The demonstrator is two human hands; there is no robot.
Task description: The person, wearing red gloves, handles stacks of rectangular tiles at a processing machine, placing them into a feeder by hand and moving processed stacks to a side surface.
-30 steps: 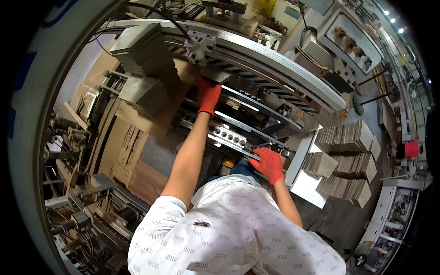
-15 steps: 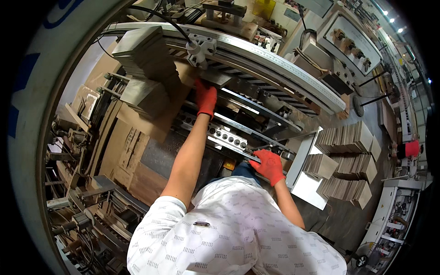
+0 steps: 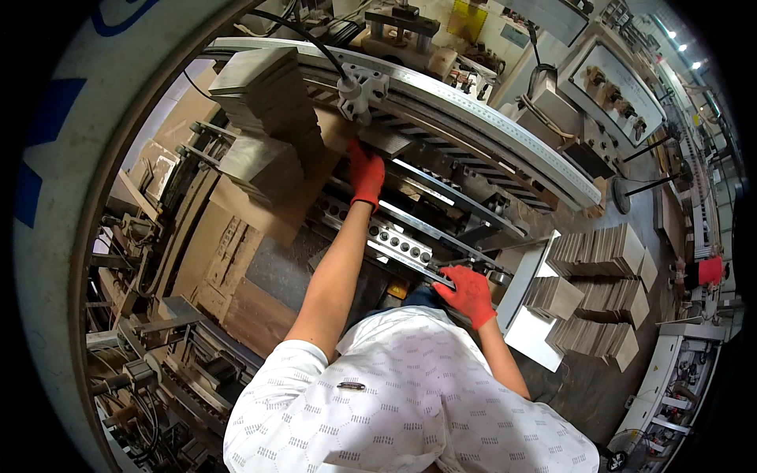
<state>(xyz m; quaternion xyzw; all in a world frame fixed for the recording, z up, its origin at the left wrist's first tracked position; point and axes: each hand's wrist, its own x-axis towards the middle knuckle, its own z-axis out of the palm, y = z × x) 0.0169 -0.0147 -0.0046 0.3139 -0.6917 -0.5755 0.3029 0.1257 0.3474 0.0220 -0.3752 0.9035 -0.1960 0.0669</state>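
My left hand [image 3: 367, 175], in a red glove, reaches far over the machine bed, just below a white clamp head [image 3: 363, 91]. It lies against the left end of a flat grey board [image 3: 385, 140]. Its fingertips are in shadow, so their grip cannot be made out. Nearer to me, my right hand [image 3: 468, 295], also red-gloved, rests at the end of a metal rail [image 3: 394, 260], fingers stretched toward the left over the edge. A perforated metal bar [image 3: 400, 243] with round holes runs between my two hands.
Tall stacks of grey boards [image 3: 264, 91] stand left on a brown sheet [image 3: 260, 214]. More board stacks [image 3: 598, 251] sit on a white table [image 3: 535, 335] at the right. A curved scaled beam [image 3: 489, 114] crosses beyond my hands. Another person's red-gloved hand [image 3: 710, 272] shows far right.
The whole view has shifted slightly, so everything sits a little further right and lower. Both hands keep nearly the same places on the machine.
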